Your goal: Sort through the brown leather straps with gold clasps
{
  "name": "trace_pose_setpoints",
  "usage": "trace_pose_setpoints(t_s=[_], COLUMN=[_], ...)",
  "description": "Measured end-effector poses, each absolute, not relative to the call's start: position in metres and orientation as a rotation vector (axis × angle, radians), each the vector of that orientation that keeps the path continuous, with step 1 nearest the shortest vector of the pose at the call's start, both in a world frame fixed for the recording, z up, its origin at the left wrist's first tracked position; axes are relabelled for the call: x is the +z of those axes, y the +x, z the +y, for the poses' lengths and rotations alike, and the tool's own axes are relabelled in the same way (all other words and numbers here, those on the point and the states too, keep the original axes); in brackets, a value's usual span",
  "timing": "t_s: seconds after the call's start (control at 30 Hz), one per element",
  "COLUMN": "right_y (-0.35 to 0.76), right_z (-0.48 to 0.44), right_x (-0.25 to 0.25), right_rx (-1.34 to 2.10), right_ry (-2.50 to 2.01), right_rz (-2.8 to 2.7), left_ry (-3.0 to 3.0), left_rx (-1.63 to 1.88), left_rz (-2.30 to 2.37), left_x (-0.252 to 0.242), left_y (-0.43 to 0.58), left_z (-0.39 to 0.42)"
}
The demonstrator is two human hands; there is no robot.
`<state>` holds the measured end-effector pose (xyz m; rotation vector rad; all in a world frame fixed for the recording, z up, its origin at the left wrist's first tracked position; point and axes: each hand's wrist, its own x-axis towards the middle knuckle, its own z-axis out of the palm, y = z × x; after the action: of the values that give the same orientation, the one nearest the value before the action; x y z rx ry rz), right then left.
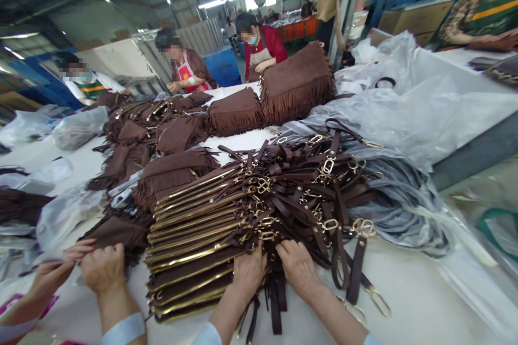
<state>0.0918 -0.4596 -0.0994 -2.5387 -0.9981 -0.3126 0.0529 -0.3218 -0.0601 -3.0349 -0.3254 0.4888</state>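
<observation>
My left hand (250, 270) is closed at the right end of a row of brown bags (194, 242) with gold frames, its fingers pinching a dark brown strap beside the gold clasps. Just right of it, my right hand (298, 265) has its fingers bent and pressed together on the same bundle of straps; the fingertips are partly hidden. Loose strap ends (275, 302) hang down between the two hands. A tangled pile of brown leather straps (299, 194) with gold clips and rings lies beyond them.
At lower left, a co-worker's hands (103, 267) hold a brown piece. Fringed brown bags (297, 86) are stacked further back. Grey plastic-wrapped strips (396, 188) lie at right, near a metal post (477, 151). Several people stand at work across the table.
</observation>
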Motion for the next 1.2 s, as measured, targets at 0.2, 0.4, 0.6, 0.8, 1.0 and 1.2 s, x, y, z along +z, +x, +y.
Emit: trace_pose_setpoints(t_s=[0.2,0.4,0.6,0.8,1.0,1.2], right_y=[0.084,0.083,0.095,0.100,0.101,0.092], right_z=[-0.455,-0.430,-0.424,-0.420,-0.419,-0.429], right_x=[-0.096,-0.090,-0.087,-0.087,-0.091,-0.077], right_rx=[-0.209,-0.078,0.012,0.033,0.033,0.025], right_ry=[-2.598,-2.529,-2.457,-2.461,-2.504,-2.521], right_rz=[-0.943,-0.935,-0.927,-0.912,-0.959,-0.996], left_ry=[-3.034,-2.985,-2.927,-2.957,-2.989,-2.972], left_rx=[0.248,0.098,0.085,0.160,0.211,0.361], left_rz=[-0.293,-0.170,-0.058,-0.075,-0.187,-0.253], left_x=[-0.075,-0.080,-0.076,-0.072,-0.075,-0.078], left_y=[0.052,0.052,0.051,0.051,0.051,0.053], left_z=[-0.316,-0.311,-0.307,-0.307,-0.311,-0.315])
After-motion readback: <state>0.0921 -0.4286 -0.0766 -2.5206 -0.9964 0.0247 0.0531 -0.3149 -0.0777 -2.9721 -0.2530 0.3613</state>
